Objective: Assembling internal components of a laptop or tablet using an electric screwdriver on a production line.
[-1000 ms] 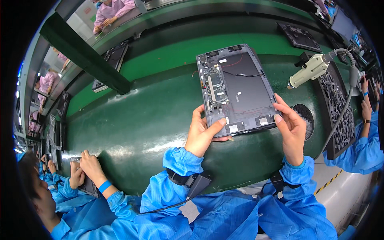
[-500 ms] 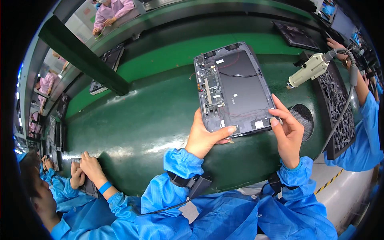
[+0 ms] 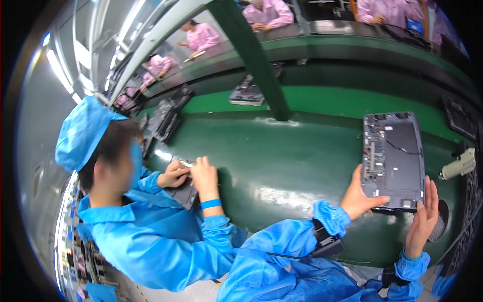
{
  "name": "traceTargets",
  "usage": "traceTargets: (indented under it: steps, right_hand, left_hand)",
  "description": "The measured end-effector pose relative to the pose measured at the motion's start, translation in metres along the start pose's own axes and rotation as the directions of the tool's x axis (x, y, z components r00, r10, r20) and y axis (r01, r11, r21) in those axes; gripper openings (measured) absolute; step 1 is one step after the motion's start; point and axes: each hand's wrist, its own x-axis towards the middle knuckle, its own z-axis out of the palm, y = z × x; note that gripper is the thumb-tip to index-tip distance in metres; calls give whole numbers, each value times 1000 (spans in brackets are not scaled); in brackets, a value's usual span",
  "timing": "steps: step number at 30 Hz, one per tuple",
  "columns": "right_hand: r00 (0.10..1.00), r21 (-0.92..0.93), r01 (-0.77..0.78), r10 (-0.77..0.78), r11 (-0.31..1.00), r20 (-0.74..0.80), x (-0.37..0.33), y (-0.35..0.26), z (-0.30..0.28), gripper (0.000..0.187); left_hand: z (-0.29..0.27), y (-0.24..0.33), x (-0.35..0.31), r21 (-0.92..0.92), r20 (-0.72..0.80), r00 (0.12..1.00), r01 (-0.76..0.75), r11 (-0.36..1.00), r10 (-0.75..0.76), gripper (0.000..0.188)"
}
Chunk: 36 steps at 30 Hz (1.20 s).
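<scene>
An opened tablet (image 3: pixel 402 171) is in front of me on the right, its back off. A circuit board (image 3: pixel 373 158) shows along its left side and a large dark battery area beside it, with a thin black cable across. My left hand (image 3: pixel 361 197) grips the lower left corner, thumb on top and fingers hidden beneath. At the lower right corner my right hand (image 3: pixel 421 226) holds the edge, its thumb by the corner and its fingers stretched along the side. Whether the tablet's far end touches the bench cannot be made out.
A green bench (image 3: pixel 302 166) runs across, with a dark green post (image 3: pixel 251 55) rising from it. A pale electric screwdriver (image 3: pixel 460 165) and a round cup (image 3: pixel 440 221) are at right. On my left a co-worker (image 3: pixel 151 226) handles another device (image 3: pixel 185 194). More devices (image 3: pixel 246 93) lie farther off.
The view has swung left, so the tablet and my hands appear farther right and the co-worker shows more. My right hand's fingers have straightened along the tablet's edge; my left keeps its grip.
</scene>
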Motion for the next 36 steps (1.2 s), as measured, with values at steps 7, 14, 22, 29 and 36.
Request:
traceTargets:
  steps: [7,14,22,29,36]
  right_hand:
    - [715,279,-693,684,664,147,-3,-10,10,45]
    - [810,530,-568,542,629,224,73,26,51,34]
    - [910,451,-404,401,796,107,128,76,73,79]
    - [841,62,-400,339,914,421,89,79,80,35]
    - [821,-75,-407,400,911,408,94,82,83,24]
  left_hand:
    - [-16,-1,4,113,-37,998,47,992,-43,80]
    - [-36,-20,23,-168,-329,931,-220,961,156,47]
    - [-30,-11,29,-107,-230,971,-89,990,63,29]
    - [-31,-28,17,155,0,994,-109,982,111,8]
    - [-19,-19,41,278,-27,982,-174,945,189,10]
